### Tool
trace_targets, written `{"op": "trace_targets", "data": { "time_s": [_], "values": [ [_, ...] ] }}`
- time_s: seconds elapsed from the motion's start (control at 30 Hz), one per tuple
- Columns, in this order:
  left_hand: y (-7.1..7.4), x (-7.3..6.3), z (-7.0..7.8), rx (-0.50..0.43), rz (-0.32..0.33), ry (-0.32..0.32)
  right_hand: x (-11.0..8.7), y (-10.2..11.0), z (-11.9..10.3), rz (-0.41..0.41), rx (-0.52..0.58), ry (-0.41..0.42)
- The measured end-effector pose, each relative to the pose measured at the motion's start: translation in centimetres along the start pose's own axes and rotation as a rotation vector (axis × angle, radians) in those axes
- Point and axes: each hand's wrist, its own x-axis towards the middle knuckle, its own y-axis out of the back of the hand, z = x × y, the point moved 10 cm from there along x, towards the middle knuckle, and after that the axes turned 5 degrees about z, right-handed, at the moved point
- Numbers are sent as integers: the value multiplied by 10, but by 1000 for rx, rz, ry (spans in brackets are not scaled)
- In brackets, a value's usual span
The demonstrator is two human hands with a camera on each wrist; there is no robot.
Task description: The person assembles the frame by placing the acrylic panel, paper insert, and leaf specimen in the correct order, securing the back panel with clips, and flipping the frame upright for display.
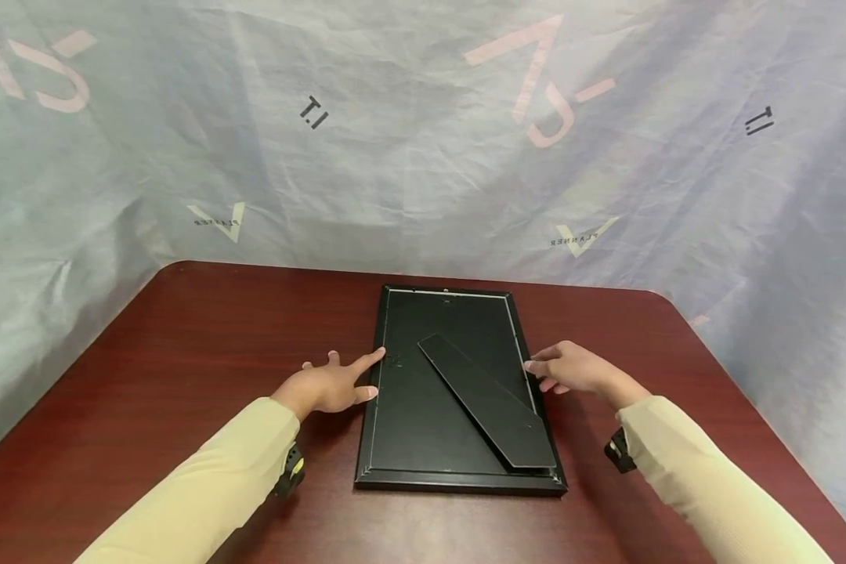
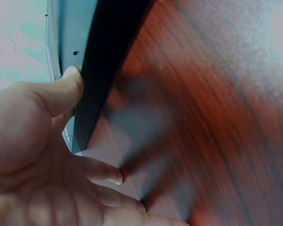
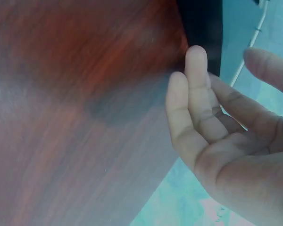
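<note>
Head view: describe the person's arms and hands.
The left sleeve and right sleeve are long and pale yellow. The left wrist device is black with a yellow patch; the right wrist device is black. Left hand and right hand are ungloved.

Long pale-yellow fabric sleeves [image 1: 197,486] are ending at plain cuffs [image 1: 640,413], while small black blocky wrist-worn devices [image 1: 619,452] are showing beneath.

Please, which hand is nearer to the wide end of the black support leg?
Right. The right hand is at the right edge of the frame, slightly beyond the leg's wide end; the left hand is farther, at the left edge.
</note>
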Motion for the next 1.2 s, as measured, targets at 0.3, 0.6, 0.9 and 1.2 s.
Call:
{"op": "trace_targets", "data": {
  "time_s": [0.3,0.6,0.9,1.2],
  "values": [
    [1,0,0,16,2,7,29,21,4,63,231,-40],
    [-2,0,0,-14,-3,16,50,11,21,67,337,-110],
    [0,-1,-2,-7,5,20,51,12,23,110,339,-136],
    [1,-2,-2,-10,6,23,36,15,1,239,96,-25]
  ]
}}
